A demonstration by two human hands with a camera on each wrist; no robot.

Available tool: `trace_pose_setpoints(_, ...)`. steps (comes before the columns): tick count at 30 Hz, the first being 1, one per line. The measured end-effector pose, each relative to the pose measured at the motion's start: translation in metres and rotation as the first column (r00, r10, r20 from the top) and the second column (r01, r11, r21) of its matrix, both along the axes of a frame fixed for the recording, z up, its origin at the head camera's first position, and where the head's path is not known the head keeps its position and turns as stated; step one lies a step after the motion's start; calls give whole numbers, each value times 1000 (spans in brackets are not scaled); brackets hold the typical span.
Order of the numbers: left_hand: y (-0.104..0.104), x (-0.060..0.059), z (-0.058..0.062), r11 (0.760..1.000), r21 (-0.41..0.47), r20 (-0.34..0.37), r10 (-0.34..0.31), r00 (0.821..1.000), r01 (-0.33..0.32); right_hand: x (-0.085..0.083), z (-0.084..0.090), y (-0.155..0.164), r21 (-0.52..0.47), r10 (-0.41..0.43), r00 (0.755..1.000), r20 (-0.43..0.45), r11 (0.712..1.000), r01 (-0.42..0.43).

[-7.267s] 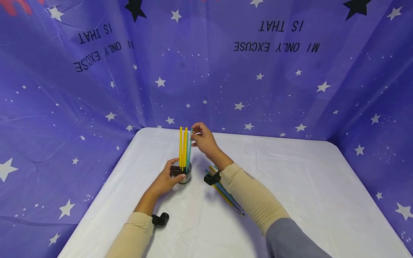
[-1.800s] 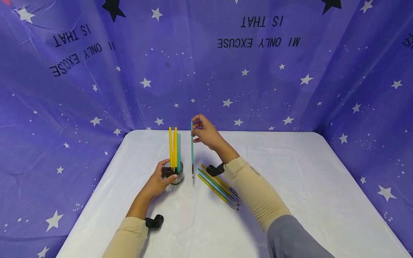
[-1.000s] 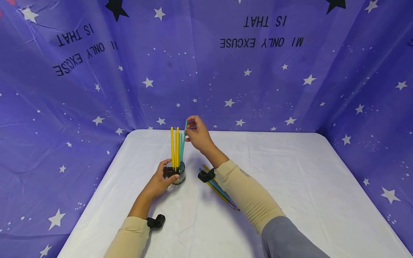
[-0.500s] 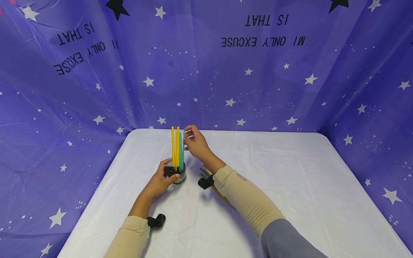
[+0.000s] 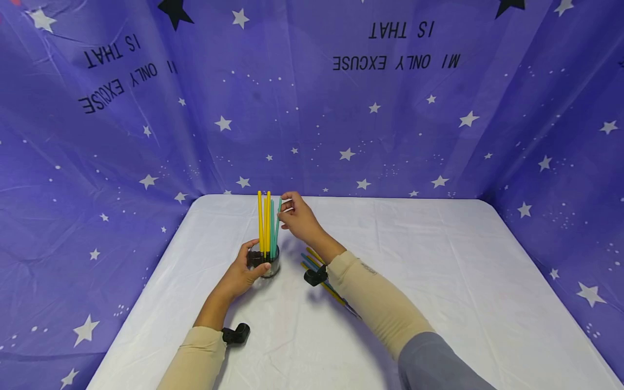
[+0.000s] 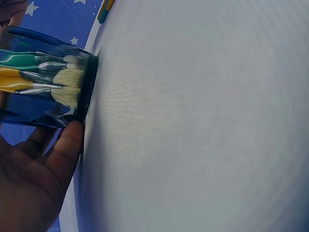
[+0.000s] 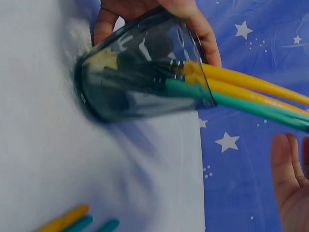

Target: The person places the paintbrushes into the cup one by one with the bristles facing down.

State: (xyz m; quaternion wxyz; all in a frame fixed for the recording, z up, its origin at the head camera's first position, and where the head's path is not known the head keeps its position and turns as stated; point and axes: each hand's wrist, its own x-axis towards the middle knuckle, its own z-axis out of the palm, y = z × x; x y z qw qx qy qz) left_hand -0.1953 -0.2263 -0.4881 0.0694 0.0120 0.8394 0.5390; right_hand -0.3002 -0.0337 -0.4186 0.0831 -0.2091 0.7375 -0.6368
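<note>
My left hand [image 5: 242,277] grips a dark, see-through glass [image 5: 274,266] that stands on the table. Yellow paintbrushes [image 5: 261,222] and green paintbrushes [image 5: 272,227] stand in it, bristles [image 6: 68,87] down. By the upper part of the outermost green paintbrush [image 5: 277,227], which leans toward the glass's right side, is my right hand [image 5: 298,219]. In the right wrist view its fingertips [image 7: 281,145] lie just off the green handle [image 7: 260,112], with a small gap; the handle's end is out of frame there.
Several more yellow and green paintbrushes [image 5: 333,292] lie on the white table [image 5: 292,346], partly hidden under my right forearm. A purple star-patterned cloth [image 5: 312,108] hangs behind the table's far edge and at its sides.
My right hand brought a green paintbrush left over the glass and lowered it in. The fingers now appear to have come off it, the hand slightly farther right. My left hand keeps holding the glass.
</note>
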Motion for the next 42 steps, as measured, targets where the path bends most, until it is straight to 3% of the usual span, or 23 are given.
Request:
trace_pose_setpoints(6, 1, 1, 2, 1000, 0, 10, 5, 1000, -5, -3, -5, 18, 132, 104, 995, 7, 986, -104)
trace_pose_setpoints(11, 1, 0, 1, 1000, 10, 15, 10, 1000, -10, -4, -14, 34, 279, 133, 991, 24, 951, -134)
trace_pose_setpoints(13, 0, 0, 1, 1000, 3, 18, 8, 1000, -8, -4, -19, 40, 375, 139, 990, 11, 917, -133)
trace_pose_setpoints(18, -1, 1, 1, 1000, -16, 26, 8, 1000, -7, -5, -27, 52, 619, 211, 975, -73, 776, -122)
trace_pose_setpoints(20, -1, 1, 2, 1000, -23, 23, 5, 1000, -4, -4, -28, 56, 668, 240, 966, -92, 735, -118)
trace_pose_setpoints(25, 0, 1, 2, 1000, -31, 19, 3, 1000, -2, -2, -29, 64, 726, 267, 962, -61, 673, -141)
trace_pose_setpoints(33, 0, 1, 2, 999, -33, 19, 0, 1000, 0, -2, -29, 69, 781, 258, 960, 104, 576, -240)
trace_pose_setpoints(37, 0, 0, 1, 1000, -30, 17, 0, 1000, 1, -4, -30, 71, 778, 253, 954, 161, 562, -280)
trace_pose_setpoints(40, 0, 0, 1, 1000, -28, 18, 0, 1000, 1, -6, -32, 70, 764, 246, 950, 194, 569, -304)
trace_pose_setpoints(42, 0, -1, 0, 1000, -29, 19, -1, 1000, 2, -7, -33, 69, 783, 250, 951, 180, 549, -292)
